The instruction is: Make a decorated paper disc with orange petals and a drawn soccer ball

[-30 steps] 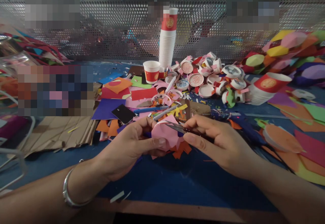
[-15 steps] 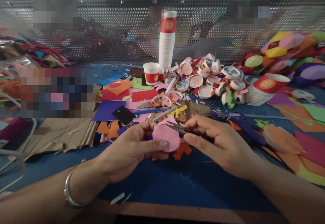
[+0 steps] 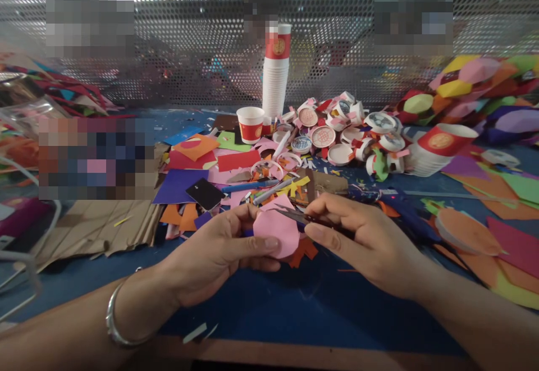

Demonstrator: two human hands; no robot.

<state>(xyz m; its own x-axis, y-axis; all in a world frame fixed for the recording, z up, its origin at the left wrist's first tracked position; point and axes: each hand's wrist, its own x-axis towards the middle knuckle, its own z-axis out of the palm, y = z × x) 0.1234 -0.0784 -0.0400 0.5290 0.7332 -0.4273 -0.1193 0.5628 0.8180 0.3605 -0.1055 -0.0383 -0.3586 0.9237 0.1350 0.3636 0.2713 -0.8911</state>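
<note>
My left hand pinches a rounded piece of pink paper between thumb and fingers, above the blue table. Dark-handled scissors are gripped in my right hand, with the blades pointing left across the paper's upper edge. Part of the scissors' handle is hidden by my fingers. Just beneath the paper lie orange scraps. Past my hands are a blue pen, a black card and strips of yellow paper.
Stacked white-and-red paper cups stand at the back, with one cup beside them. Cut cup bottoms are heaped behind my right hand. Corrugated cardboard lies left. A glue gun rests right. Perforated metal closes off the back.
The scissor blades and the pink paper are nearly where they were, both hands keeping their hold. The view has tilted slightly, so the background sits a little lower.
</note>
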